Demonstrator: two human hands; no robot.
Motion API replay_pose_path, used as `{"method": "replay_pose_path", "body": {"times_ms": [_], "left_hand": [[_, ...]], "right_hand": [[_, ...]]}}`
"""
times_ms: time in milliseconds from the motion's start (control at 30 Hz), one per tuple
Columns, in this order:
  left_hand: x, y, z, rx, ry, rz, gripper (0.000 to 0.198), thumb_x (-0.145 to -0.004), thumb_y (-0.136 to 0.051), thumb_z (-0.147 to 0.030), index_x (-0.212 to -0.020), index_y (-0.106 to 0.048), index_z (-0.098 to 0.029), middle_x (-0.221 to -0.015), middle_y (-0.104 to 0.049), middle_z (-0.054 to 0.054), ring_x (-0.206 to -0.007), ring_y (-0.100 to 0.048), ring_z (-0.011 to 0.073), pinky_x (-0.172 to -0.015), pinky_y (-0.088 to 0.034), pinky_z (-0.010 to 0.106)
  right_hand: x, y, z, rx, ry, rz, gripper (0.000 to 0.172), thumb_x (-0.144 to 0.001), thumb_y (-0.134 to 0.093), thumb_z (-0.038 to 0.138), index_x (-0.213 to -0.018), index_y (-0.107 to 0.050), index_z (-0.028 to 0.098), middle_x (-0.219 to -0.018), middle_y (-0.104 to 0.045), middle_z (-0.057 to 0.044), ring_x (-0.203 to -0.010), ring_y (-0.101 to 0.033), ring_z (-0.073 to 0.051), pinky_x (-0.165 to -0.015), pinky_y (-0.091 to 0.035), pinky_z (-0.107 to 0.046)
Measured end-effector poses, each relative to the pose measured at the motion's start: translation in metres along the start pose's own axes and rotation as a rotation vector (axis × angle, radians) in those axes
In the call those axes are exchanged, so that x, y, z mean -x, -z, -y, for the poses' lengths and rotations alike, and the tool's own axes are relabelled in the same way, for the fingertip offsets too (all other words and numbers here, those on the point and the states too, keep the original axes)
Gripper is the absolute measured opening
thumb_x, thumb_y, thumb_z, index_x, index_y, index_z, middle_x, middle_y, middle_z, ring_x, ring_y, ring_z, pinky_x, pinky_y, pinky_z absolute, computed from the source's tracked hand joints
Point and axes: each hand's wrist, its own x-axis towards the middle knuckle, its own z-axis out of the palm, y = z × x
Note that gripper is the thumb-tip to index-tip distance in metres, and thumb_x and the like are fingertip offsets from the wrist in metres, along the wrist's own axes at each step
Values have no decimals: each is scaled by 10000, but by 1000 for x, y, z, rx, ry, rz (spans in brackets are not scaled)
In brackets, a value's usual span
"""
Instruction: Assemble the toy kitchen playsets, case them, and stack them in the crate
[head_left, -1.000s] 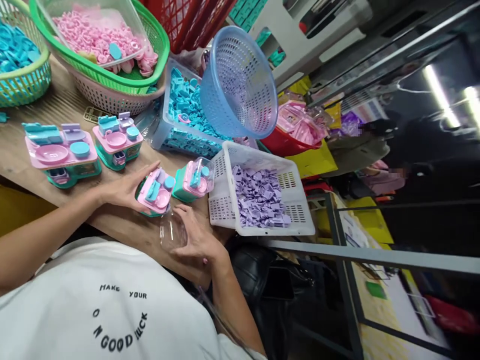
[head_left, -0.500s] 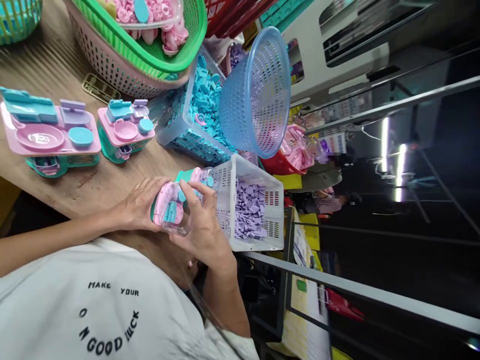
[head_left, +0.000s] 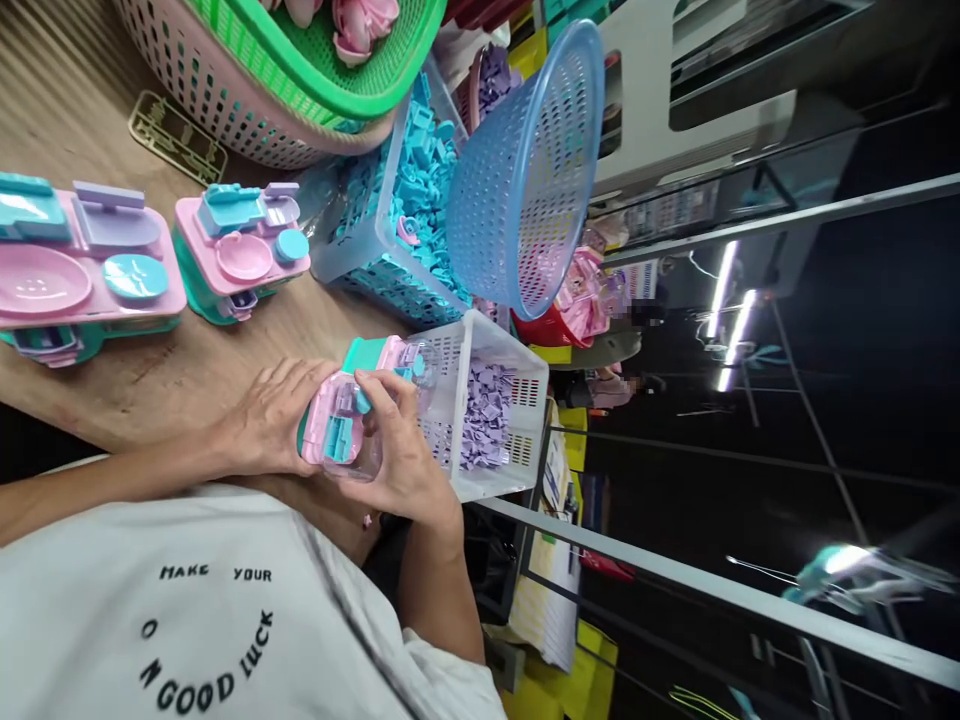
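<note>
— What's on the far left of the bench (head_left: 150,385)?

— A finished toy kitchen set (head_left: 79,262), pink top on a teal base, with a pink bowl and a blue plate set in it. Just right of it stands a second set (head_left: 238,250) of the same make, smaller in the frame. Above them, in the upper left, a pink basket (head_left: 217,100) carries a green basket (head_left: 330,70) with pink pieces in it.

— And the hands?

— Low in the middle of the frame. The left hand (head_left: 266,420) cups a pink and teal toy set (head_left: 337,425) from the left, its grip closed around the body. The right hand (head_left: 401,460) comes in from the right, fingers bent over a clear dome cover (head_left: 356,455) that sits against the toy's pink face. Both hands are clamped on that one piece, held just above the bench edge, over the white shirt (head_left: 210,610).

— Anything right beside it?

— Another toy with its clear dome on (head_left: 394,355), touching the white crate (head_left: 499,480) of lilac parts. Above that, a clear bin of turquoise parts (head_left: 405,210), and a blue basket (head_left: 525,170) tipped on its side against it.

— Further right?

— Dark aisle, a grey rail, strip lights. Too blurred to tell more.
</note>
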Motion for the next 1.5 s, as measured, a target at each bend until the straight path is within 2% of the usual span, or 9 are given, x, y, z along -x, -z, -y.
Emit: {"method": "replay_pose_path", "body": {"times_ms": [133,300,500,633,767,1000,1233,1500], "left_hand": [[-1,1,0,-4,-1,20,932,-696,-776,-444,-1475,-343,-172,-1417,-550,172,-1248,-537,363,-1057,-429,489],[-1,-1,0,5,-23,-18,934,-724,-778,-516,-1474,-343,-168,-1413,-550,181,-1247,-538,370,-1052,-433,499],[-1,1,-2,37,-16,-32,854,-738,-781,-511,-1430,-414,-171,-1389,-573,174,-1253,-547,364,-1060,-435,502],[-1,3,-3,14,16,-8,931,-705,-801,-531,-1455,-398,-155,-1394,-572,182,-1242,-553,377,-1034,-445,508],[0,3,-5,-4,23,-9,906,-724,-784,-515,-1458,-391,-155,-1392,-580,173,-1235,-558,363,-1012,-454,486],[2,3,-6,17,31,-9,920,-673,-782,-406,-1464,-384,-160,-1410,-564,170,-1235,-552,357,-1020,-452,479],[2,2,-5,34,17,-5,924,-675,-776,-408,-1480,-383,-183,-1444,-550,169,-1267,-543,372,-1041,-437,498],[2,4,-8,21,16,-7,864,-707,-761,-412,-1454,-409,-156,-1416,-570,170,-1237,-559,360,-1011,-450,486]], "right_hand": [[2,1,6,10,-42,-10,1084,-745,-783,268,-1615,-140,334,-1451,-352,-136,-1412,-448,-337,-1118,-534,-524],[-4,10,29,143,-101,43,1090,-738,-744,185,-1616,-124,364,-1476,-363,-126,-1408,-443,-362,-1177,-467,-590],[-11,14,46,238,-59,94,1073,-741,-691,100,-1627,-134,338,-1517,-349,-127,-1443,-383,-361,-1183,-462,-584],[-4,9,39,201,-47,45,1058,-768,-723,179,-1631,-129,329,-1483,-346,-131,-1407,-418,-350,-1190,-452,-583],[3,3,27,130,-61,-6,1044,-794,-747,265,-1629,-123,319,-1445,-327,-138,-1396,-433,-341,-1146,-494,-574],[-1,6,15,58,-69,71,1088,-759,-816,294,-1616,-147,330,-1447,-331,-138,-1376,-468,-336,-1075,-558,-532],[0,7,17,124,-67,117,1111,-771,-785,273,-1627,-80,343,-1463,-309,-152,-1361,-476,-343,-1040,-573,-551],[-1,9,14,85,-37,113,1076,-777,-791,300,-1623,-126,330,-1436,-332,-146,-1358,-499,-336,-1065,-558,-543]]}}
